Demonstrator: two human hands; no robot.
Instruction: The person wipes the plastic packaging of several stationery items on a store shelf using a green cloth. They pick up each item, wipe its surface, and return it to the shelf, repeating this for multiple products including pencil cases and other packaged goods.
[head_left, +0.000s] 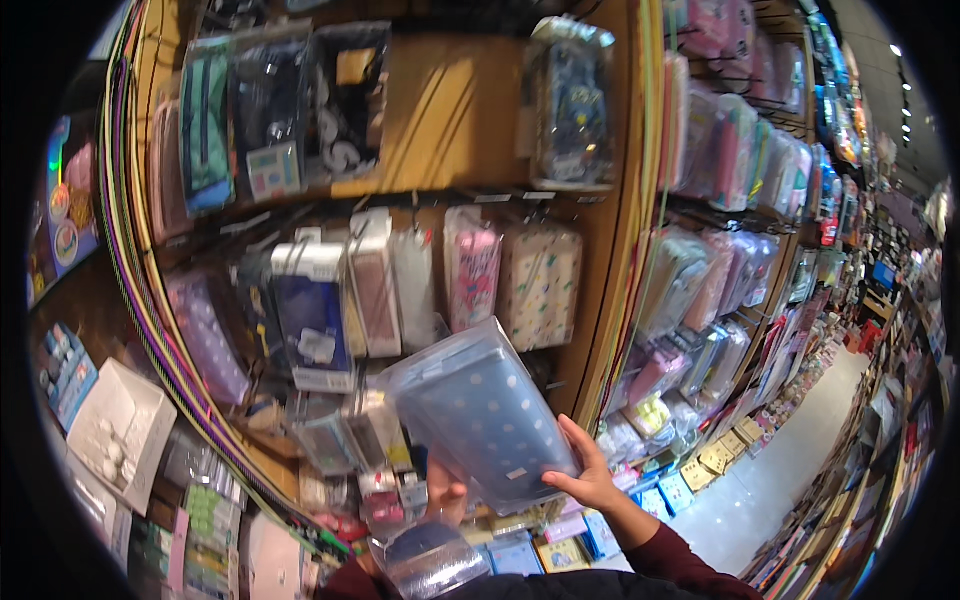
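Note:
My right hand (589, 469) grips the lower right edge of a blue case with white dots (487, 420), wrapped in clear plastic and tilted in front of the rack. Below the case's lower left side is my left hand (446, 487), its fingers bent; whether it touches the case cannot be told. A dark item in clear, shiny plastic (431, 559) lies over my left wrist and hides part of that arm. Behind the blue case hang a cream patterned case (544, 289) and a pink packaged case (474, 274).
Packaged cases hang on hooks of the wooden rack (607, 300). Coloured cords (124, 247) run down its left side. A white open box (124, 427) sits at lower left. Small boxes (562, 551) line the bottom shelf. An aisle floor (780, 457) stretches away on the right.

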